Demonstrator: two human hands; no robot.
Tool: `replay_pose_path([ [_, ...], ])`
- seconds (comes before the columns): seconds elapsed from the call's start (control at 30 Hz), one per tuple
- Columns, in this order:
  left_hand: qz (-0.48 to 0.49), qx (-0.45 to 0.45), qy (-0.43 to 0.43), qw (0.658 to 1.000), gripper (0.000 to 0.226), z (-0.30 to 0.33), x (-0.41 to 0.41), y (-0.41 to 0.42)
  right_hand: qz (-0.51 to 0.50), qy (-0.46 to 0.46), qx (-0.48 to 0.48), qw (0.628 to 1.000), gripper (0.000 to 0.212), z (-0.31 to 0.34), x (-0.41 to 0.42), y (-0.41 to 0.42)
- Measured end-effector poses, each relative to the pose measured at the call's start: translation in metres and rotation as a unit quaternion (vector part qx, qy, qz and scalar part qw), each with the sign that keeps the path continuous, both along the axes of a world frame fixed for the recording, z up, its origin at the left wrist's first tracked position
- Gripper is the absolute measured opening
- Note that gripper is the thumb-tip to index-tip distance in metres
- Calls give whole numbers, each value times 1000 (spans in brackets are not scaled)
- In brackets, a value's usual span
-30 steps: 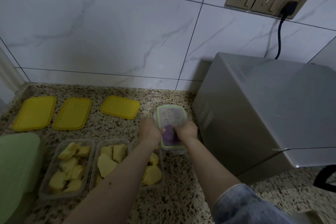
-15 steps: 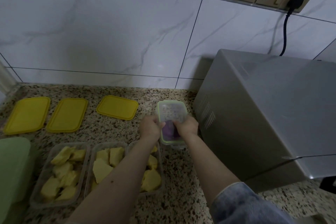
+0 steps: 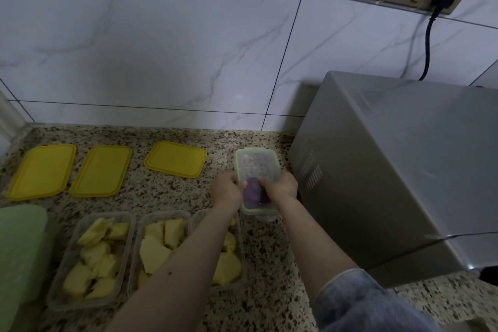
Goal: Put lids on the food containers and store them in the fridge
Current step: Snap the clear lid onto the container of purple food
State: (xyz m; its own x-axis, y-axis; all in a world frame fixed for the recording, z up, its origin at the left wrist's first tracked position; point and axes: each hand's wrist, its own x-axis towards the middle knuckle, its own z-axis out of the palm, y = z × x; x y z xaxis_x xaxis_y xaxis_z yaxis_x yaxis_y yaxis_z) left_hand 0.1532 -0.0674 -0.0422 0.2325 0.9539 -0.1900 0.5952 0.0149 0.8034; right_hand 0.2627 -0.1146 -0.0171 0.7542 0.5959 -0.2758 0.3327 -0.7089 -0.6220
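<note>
A small clear container with a green-rimmed clear lid (image 3: 255, 170) holds purple food and sits on the granite counter (image 3: 269, 277) beside the oven. My left hand (image 3: 227, 190) grips its left edge, and my right hand (image 3: 280, 186) grips its right edge. Three open clear containers of yellow food chunks stand in a row at the front: left (image 3: 93, 259), middle (image 3: 159, 245), and right (image 3: 229, 256), the last partly hidden under my left forearm. Behind them lie three yellow lids: left (image 3: 41, 171), middle (image 3: 101, 170), right (image 3: 175, 158).
A silver countertop oven (image 3: 390, 170) fills the right side, close to the lidded container. Its black cord (image 3: 428, 43) runs up to a wall socket. A pale green object (image 3: 18, 256) sits at the left edge. White tiled wall stands behind.
Both hands stay on the small lidded container, which has hardly moved on the counter. The view has shifted slightly, so things sit a little lower and further left in frame.
</note>
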Motion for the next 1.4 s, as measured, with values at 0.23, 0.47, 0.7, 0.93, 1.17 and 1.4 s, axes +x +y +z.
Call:
replay_pose_path([
  [0.23,-92,61,63,992,43,11,8,23,103,-29,50,993,59,2,-12,-29],
  [0.47,-273,138,189,933,63,20,40,50,291,-34,9,956,86,19,-3,-72],
  [0.7,-302,117,296,899,77,16,66,62,356,-121,-69,924,79,23,3,-61],
  [0.93,-287,154,341,882,63,15,75,57,353,-180,-110,911,82,8,-2,-52],
  [1.17,-283,155,333,886,63,14,73,57,350,-181,-106,913,79,0,-3,-53],
  [1.4,-309,154,290,892,85,12,53,49,338,-197,-116,913,70,-1,-5,-52],
])
